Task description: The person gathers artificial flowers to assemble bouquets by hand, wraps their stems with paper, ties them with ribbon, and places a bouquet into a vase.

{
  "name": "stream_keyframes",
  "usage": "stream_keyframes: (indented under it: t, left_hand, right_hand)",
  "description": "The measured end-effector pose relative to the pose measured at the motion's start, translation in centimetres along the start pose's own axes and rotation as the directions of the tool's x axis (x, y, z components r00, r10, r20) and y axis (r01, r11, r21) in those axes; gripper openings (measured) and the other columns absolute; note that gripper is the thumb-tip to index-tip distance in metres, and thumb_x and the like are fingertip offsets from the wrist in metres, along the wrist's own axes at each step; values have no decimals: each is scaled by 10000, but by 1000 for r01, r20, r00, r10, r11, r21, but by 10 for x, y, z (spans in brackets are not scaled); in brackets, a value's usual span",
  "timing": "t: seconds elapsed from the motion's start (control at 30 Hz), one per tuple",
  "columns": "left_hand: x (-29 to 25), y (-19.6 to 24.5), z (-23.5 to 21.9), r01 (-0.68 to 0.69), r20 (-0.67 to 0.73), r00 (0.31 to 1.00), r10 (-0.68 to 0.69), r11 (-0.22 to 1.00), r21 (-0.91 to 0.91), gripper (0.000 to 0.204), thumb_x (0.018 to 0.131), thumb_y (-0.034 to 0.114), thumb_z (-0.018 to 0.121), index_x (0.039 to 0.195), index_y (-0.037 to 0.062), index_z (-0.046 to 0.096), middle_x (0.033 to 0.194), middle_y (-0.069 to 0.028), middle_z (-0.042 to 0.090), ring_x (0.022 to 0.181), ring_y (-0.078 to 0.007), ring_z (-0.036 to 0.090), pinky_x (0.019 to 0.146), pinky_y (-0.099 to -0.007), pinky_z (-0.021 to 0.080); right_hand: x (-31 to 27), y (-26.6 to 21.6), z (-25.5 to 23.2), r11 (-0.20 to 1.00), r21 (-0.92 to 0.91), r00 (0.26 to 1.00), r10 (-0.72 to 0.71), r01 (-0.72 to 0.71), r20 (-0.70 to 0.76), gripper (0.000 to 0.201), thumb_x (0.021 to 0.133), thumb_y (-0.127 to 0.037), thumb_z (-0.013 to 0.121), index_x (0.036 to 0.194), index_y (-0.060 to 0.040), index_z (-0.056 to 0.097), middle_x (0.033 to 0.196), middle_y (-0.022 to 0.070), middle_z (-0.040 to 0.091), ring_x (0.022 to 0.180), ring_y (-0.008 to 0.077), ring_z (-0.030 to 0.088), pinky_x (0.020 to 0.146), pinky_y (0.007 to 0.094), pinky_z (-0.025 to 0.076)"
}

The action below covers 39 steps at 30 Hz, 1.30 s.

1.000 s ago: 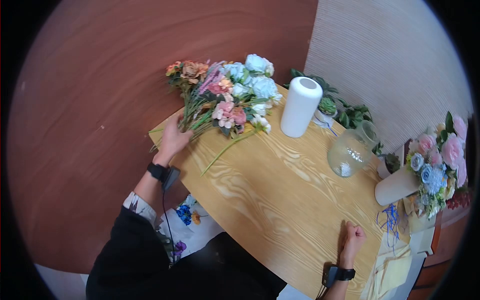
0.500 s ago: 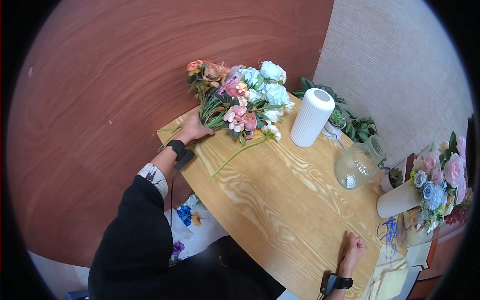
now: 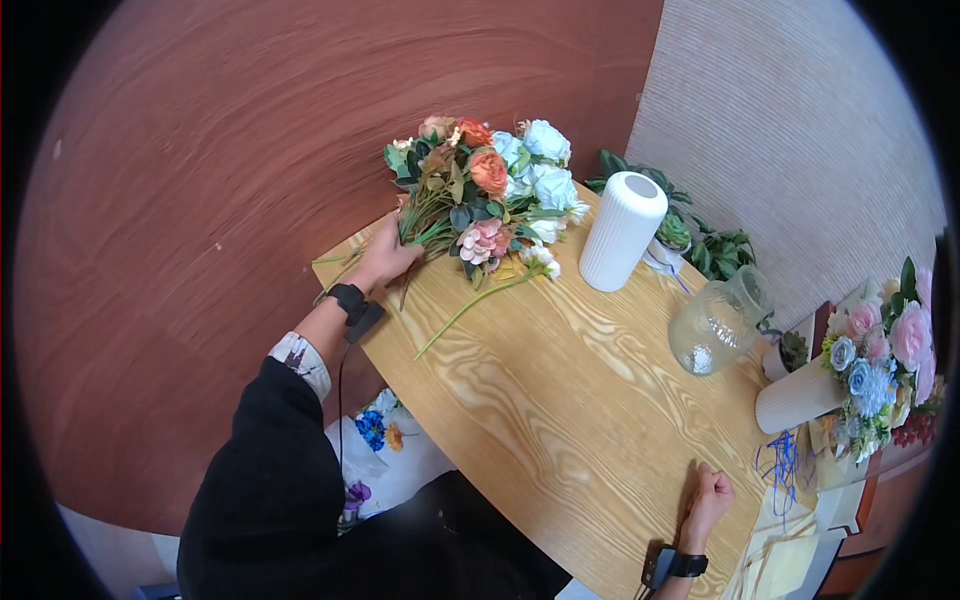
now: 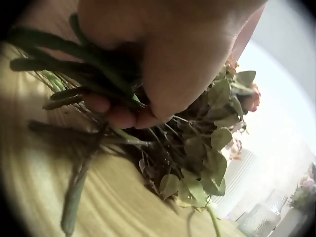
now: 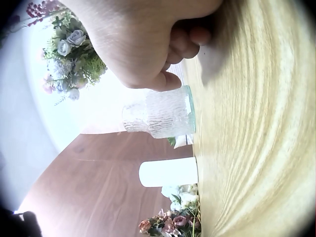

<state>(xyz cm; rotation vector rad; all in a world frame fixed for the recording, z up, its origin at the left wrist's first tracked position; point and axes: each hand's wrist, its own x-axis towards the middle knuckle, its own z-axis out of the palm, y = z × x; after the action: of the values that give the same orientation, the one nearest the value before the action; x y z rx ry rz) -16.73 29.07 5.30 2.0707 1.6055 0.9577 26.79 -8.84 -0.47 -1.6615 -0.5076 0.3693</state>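
My left hand point(image 3: 388, 256) grips several green stems point(image 4: 54, 44) of artificial flowers at the table's far left corner. Orange roses point(image 3: 489, 171) and dark leaves top the bunch, fanning away from the hand. Pink flowers point(image 3: 482, 240) and pale blue roses point(image 3: 552, 187) lie beside and partly beneath them. In the left wrist view, thumb and fingertips close around the stems, whose cut ends stick out behind the hand. A single white flower point(image 3: 540, 262) with a long stem lies just to the right. My right hand point(image 3: 708, 505) rests on the table, fingers loosely curled, holding nothing.
A white ribbed vase point(image 3: 622, 232) stands right of the flowers, then a clear glass vase point(image 3: 710, 325). A white vase with mixed flowers point(image 3: 797, 396) leans at the right edge, near blue ribbon point(image 3: 785, 465). Potted greenery point(image 3: 720, 255) lines the back. More flowers point(image 3: 372, 430) lie below the table edge.
The left hand has turned the gripped stems, so orange roses now lie over the pink and purple flowers. The head view shifted early on. The right hand has stayed in place.
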Motion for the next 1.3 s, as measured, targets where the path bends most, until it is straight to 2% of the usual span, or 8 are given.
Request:
stream_keyframes:
  t: [0.1, 0.17, 0.5, 0.7, 0.87, 1.17, 1.23, 1.3]
  left_hand:
    - [5, 5, -9, -110, -78, 991, 104, 991, -71, 420, 688, 172, 703, 943, -47, 451, 778, -133, 602, 714, -218, 595, 656, -342, 464]
    - [5, 17, -22, 161, 197, 971, -138, 982, -103, 216, 738, 126, 673, 830, -17, 541, 764, -56, 583, 646, -84, 516, 583, -249, 425]
    - [10, 3, -19, 171, 91, 985, -144, 820, -546, 50, 821, 20, 539, 829, -22, 564, 672, -58, 607, 522, -105, 547, 468, -271, 440]
    - [-10, 7, -2, -192, -106, 976, 191, 981, 1, 209, 700, 114, 673, 837, -8, 573, 736, -155, 612, 675, -266, 606, 644, -363, 459]
    - [-9, -4, 18, -123, -74, 989, 129, 990, 73, 241, 621, 63, 642, 837, -11, 566, 789, -246, 590, 783, -398, 571, 693, -412, 445]
    - [7, 5, 3, -244, -193, 957, 215, 960, -141, 267, 678, 27, 498, 938, -3, 548, 823, -242, 588, 803, -376, 582, 733, -413, 441]
    - [-7, 38, -20, -555, -410, 771, 486, 830, -59, 263, 706, 47, 566, 965, 1, 567, 849, -155, 632, 805, -269, 605, 747, -352, 457]
    - [3, 61, -47, -94, -230, 970, 79, 994, -53, 189, 724, 40, 591, 907, -6, 572, 781, -136, 629, 667, -211, 610, 597, -333, 476]
  right_hand:
    - [2, 4, -1, 1000, -4, 1000, 3, -2, 6, 416, 814, -88, 621, 512, -128, 337, 472, -64, 338, 435, 20, 235, 400, 215, 170]
    - [2, 4, 0, 1000, -5, 1000, -3, 3, 11, 415, 814, -89, 620, 513, -128, 338, 471, -64, 339, 435, 20, 235, 400, 216, 170]
    - [2, 5, -2, 1000, -18, 1000, 9, -9, 7, 415, 811, -82, 619, 509, -126, 338, 473, -69, 328, 441, 20, 232, 408, 217, 165]
    - [4, 7, -2, 1000, -5, 1000, -1, 1, 28, 415, 810, -75, 617, 512, -129, 334, 485, -73, 321, 457, 19, 231, 418, 217, 167]
    - [2, 5, -3, 1000, -18, 1000, 3, -3, 10, 414, 810, -71, 616, 513, -128, 333, 494, -74, 323, 470, 18, 232, 429, 217, 170]
    - [0, -3, 1, 999, -8, 999, 32, -32, 18, 414, 814, -91, 619, 506, -125, 344, 465, -68, 329, 429, 20, 235, 395, 218, 164]
    - [2, 3, 0, 1000, -9, 1000, 6, -6, 19, 417, 812, -96, 621, 504, -125, 342, 459, -67, 327, 422, 19, 236, 389, 217, 164]
    - [2, 4, -1, 1000, -18, 1000, -3, 3, 16, 418, 812, -95, 621, 504, -125, 341, 458, -67, 326, 421, 19, 235, 389, 217, 163]
